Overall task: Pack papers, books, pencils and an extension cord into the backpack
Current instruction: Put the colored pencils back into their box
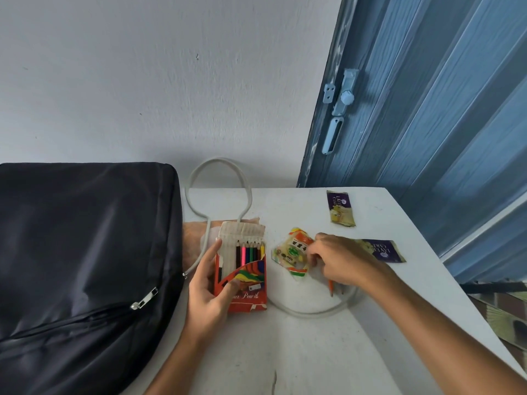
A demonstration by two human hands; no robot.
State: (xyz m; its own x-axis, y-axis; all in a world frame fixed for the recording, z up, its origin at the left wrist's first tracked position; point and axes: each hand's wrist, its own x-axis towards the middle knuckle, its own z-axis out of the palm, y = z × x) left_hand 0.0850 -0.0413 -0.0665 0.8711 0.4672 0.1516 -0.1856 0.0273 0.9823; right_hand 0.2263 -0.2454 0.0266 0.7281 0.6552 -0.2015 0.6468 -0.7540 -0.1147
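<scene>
On the white tabletop (328, 352), beside the dark backpack (85, 266), the left hand (206, 292) grips an open red box (242, 275) lettered "Pencils", coloured pencils showing. The right hand (342, 262) curls its fingers around loose pencils (331, 287) beside a snack packet (293, 252), over the white extension cord (310, 310). Two purple wrappers (340, 208) read "Layer Cake".

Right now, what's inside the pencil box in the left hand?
The open pencil box, gripped by the left hand, shows a row of coloured pencils standing tips up. Their lower halves are hidden behind the box front, so the full count is unclear.
</scene>
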